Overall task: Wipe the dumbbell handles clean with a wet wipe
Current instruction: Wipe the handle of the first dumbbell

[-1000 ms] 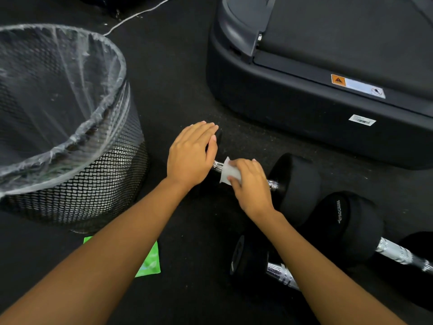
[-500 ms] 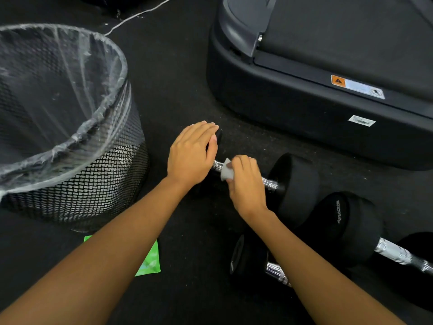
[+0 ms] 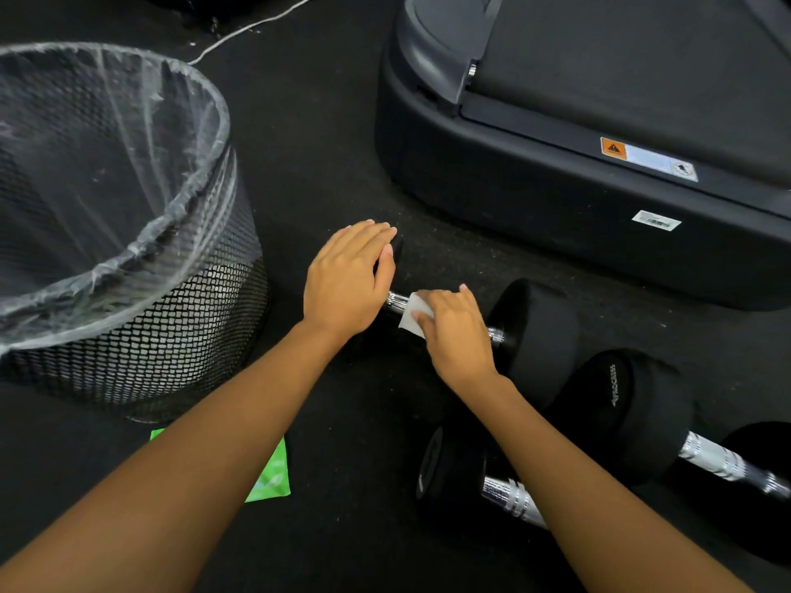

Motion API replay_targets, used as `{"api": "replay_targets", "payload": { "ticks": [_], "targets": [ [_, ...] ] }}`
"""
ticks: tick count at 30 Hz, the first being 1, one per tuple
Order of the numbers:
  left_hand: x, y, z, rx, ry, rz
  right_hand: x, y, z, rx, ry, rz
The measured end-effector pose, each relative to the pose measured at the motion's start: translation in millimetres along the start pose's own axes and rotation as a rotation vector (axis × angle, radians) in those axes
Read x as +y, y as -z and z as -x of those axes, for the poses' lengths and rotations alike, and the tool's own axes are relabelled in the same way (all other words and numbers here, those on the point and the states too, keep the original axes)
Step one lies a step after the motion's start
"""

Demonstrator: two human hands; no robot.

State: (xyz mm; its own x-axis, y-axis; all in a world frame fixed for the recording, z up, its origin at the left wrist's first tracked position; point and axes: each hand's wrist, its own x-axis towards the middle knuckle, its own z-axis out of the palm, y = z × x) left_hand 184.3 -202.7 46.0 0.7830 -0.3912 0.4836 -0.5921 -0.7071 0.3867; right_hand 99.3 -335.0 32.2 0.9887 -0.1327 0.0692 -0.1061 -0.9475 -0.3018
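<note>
Observation: my left hand (image 3: 346, 280) lies flat, fingers straight and together, pressing on the left head of the dumbbell (image 3: 539, 331) on the floor. It has not shifted over the last second.

My right hand (image 3: 458, 336) has its fingers curled over the handle (image 3: 396, 300), holding the wet wipe (image 3: 413, 313) folded round the bar. A second ago this hand sat nearer the right head. It then slid towards my left hand, and now more of the white wipe shows at its left edge, close to the left head.

Finding: the wipe is travelling along the bar, so this handle is mid-clean. A short chrome stretch shows bare on either side of my grip. Whether the wipe reaches the underside of the bar I cannot tell; my hand covers it.

Outstanding: two more dumbbells lie nearby, with handles (image 3: 719, 462) and (image 3: 509, 498) untouched by either hand. I judge the task well short of half done.

Also noted: mesh bin (image 3: 171, 327) and green packet (image 3: 272, 477) to my left.
</note>
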Motion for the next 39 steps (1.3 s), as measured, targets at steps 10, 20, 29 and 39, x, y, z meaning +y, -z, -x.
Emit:
{"api": "replay_targets", "payload": {
  "ticks": [10, 20, 29, 39],
  "targets": [
    [1, 2, 0, 0.003, 0.003, 0.008, -11, 5, -22, -0.196, 0.113, -0.009],
    [1, 1, 0, 0.016, -0.001, 0.007, -4, 10, -27, -0.241, -0.101, -0.085],
    [1, 1, 1, 0.008, 0.005, -0.001, -13, 6, -20, -0.132, -0.080, -0.131],
    [2, 2, 0, 0.002, 0.009, 0.004, -33, -4, -24, 0.044, 0.054, 0.165]
  ]
}}
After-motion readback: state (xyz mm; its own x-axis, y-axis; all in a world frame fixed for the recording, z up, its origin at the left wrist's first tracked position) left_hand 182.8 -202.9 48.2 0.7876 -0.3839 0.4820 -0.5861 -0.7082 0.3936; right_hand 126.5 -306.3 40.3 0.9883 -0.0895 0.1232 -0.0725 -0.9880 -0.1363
